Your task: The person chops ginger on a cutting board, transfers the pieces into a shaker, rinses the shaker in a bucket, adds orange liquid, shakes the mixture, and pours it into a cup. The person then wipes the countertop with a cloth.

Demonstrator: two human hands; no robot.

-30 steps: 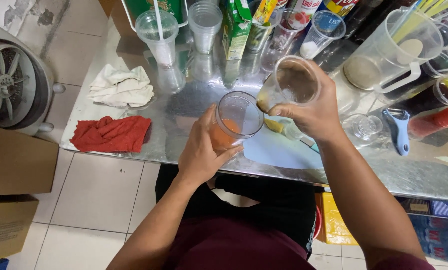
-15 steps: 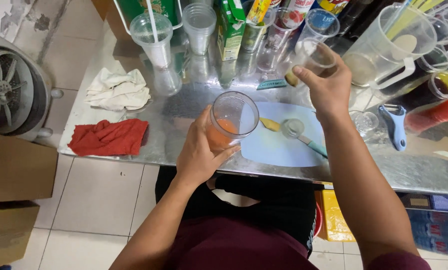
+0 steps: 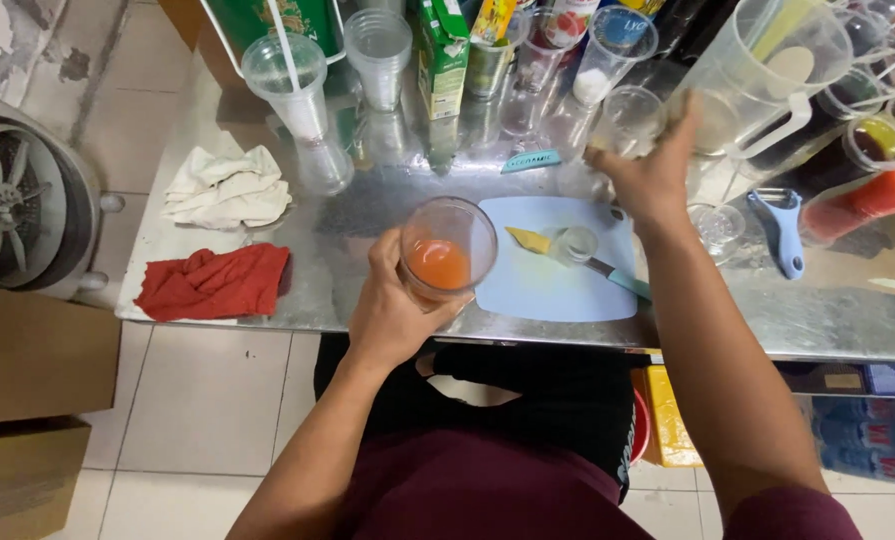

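My left hand point(image 3: 392, 310) grips a clear plastic cup point(image 3: 447, 250) with orange liquid in its bottom, held above the front edge of the steel counter point(image 3: 367, 215). My right hand point(image 3: 652, 170) is stretched out toward the back, fingers spread, right beside an empty clear cup point(image 3: 632, 115) that stands among the containers; the hand is blurred and holds nothing. Between the hands lies a light blue cutting board point(image 3: 552, 290) with a yellow-bladed, teal-handled knife point(image 3: 607, 272) and a small clear glass point(image 3: 574, 243) on it.
A large clear pitcher point(image 3: 767, 70), a blue peeler point(image 3: 782, 230) and a small glass point(image 3: 712, 225) are at right. A green carton point(image 3: 442, 45), stacked cups point(image 3: 377, 45) and a cup with a straw point(image 3: 287, 75) line the back. Red cloth point(image 3: 212, 280), white cloth point(image 3: 227, 185), a fan point(image 3: 7, 210) left.
My right hand carried the emptied clear cup from over the orange cup to the back of the counter, set it down and let go. The left hand kept holding its cup.
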